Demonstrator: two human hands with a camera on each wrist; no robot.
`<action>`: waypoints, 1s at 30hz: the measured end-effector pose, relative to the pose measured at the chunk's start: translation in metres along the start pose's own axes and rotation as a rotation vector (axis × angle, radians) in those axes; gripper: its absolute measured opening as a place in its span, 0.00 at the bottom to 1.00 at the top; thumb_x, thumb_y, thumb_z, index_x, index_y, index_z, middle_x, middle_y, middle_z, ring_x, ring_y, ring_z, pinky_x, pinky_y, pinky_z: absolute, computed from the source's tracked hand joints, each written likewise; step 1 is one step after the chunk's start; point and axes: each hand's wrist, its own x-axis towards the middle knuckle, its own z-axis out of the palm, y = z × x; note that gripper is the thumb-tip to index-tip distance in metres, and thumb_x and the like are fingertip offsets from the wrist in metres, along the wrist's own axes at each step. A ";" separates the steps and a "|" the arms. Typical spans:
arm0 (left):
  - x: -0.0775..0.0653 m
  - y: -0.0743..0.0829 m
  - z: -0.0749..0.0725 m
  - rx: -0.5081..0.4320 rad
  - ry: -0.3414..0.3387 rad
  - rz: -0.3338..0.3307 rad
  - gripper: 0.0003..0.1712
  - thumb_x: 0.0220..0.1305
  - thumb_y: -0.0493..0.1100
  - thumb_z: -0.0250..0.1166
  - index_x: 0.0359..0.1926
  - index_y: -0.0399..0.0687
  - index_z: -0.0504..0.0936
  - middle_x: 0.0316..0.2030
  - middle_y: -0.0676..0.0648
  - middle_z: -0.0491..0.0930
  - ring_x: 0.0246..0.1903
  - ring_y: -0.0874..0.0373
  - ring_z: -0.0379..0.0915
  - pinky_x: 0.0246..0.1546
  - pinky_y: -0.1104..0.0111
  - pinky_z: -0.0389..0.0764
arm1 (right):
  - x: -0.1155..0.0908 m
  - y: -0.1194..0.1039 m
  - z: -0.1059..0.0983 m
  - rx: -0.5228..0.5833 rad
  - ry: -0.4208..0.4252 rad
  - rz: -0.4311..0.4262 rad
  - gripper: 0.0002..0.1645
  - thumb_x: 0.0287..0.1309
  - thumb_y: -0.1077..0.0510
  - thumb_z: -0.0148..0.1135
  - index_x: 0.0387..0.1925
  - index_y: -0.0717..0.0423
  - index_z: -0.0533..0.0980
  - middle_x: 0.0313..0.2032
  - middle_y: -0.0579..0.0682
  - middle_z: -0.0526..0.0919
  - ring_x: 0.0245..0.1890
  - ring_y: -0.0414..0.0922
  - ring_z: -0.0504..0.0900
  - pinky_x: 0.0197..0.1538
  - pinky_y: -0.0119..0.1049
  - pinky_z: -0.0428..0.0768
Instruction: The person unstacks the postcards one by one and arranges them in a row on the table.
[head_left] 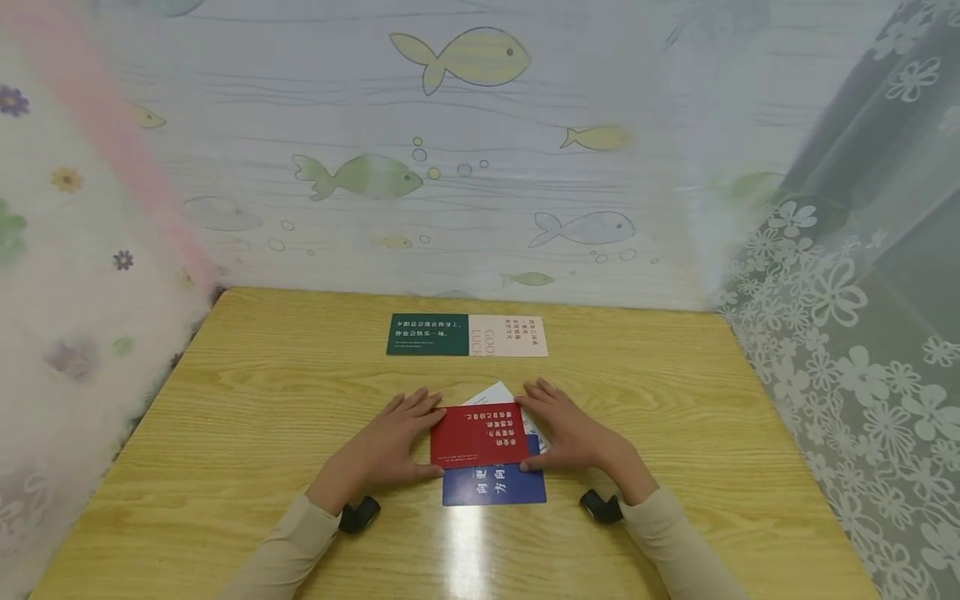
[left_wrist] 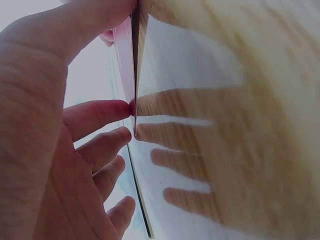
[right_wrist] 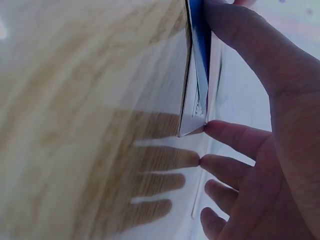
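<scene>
A red card [head_left: 478, 436] with white writing lies over a blue card [head_left: 495, 490] and a white card [head_left: 491, 393], which it partly hides. My left hand [head_left: 393, 437] holds the red card at its left side, thumb at the near corner and index finger at the far one. On the opposite side, my right hand [head_left: 570, 433] spans the red card's right corners between thumb and index finger. The remaining fingers of both hands are spread. From the right wrist, the blue card [right_wrist: 200, 30] and a white card's corner [right_wrist: 187, 125] show near the fingertips.
Farther back on the wooden table [head_left: 262, 400] lie a dark green card [head_left: 427, 335] and a pale pink card [head_left: 517, 336], side by side. Behind the table hangs a fish-printed curtain [head_left: 465, 225]. Lace cloth [head_left: 832, 333] hangs along the right.
</scene>
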 end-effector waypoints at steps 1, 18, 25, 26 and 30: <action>0.000 0.000 0.000 0.000 0.000 0.000 0.50 0.58 0.64 0.71 0.75 0.46 0.67 0.78 0.47 0.59 0.80 0.47 0.43 0.80 0.50 0.46 | 0.000 0.000 0.000 0.000 0.002 0.001 0.61 0.45 0.37 0.79 0.76 0.52 0.62 0.79 0.56 0.54 0.81 0.59 0.43 0.77 0.64 0.55; 0.000 -0.009 -0.006 0.063 0.028 -0.021 0.58 0.53 0.70 0.71 0.76 0.43 0.64 0.78 0.43 0.58 0.79 0.43 0.46 0.79 0.46 0.50 | -0.002 0.001 0.002 -0.039 -0.003 -0.036 0.61 0.49 0.37 0.78 0.77 0.57 0.60 0.79 0.62 0.52 0.80 0.63 0.42 0.78 0.63 0.51; 0.001 -0.012 -0.004 0.061 0.033 -0.005 0.58 0.53 0.71 0.72 0.75 0.41 0.66 0.77 0.41 0.58 0.79 0.42 0.46 0.78 0.45 0.50 | -0.005 -0.002 0.001 -0.027 0.006 -0.073 0.61 0.50 0.40 0.79 0.76 0.63 0.60 0.78 0.66 0.51 0.79 0.66 0.43 0.78 0.64 0.50; 0.001 -0.012 -0.004 0.054 0.034 -0.003 0.58 0.52 0.70 0.72 0.75 0.41 0.66 0.77 0.41 0.58 0.79 0.42 0.46 0.78 0.45 0.50 | -0.005 -0.003 0.001 -0.021 0.006 -0.071 0.61 0.50 0.40 0.79 0.76 0.63 0.60 0.78 0.66 0.51 0.79 0.66 0.43 0.78 0.63 0.50; 0.002 -0.013 -0.003 0.022 0.032 -0.004 0.58 0.52 0.70 0.73 0.74 0.40 0.67 0.77 0.41 0.58 0.79 0.41 0.46 0.78 0.45 0.50 | -0.005 -0.002 0.002 -0.010 0.010 -0.070 0.61 0.49 0.41 0.79 0.76 0.63 0.60 0.78 0.65 0.51 0.79 0.65 0.43 0.78 0.63 0.50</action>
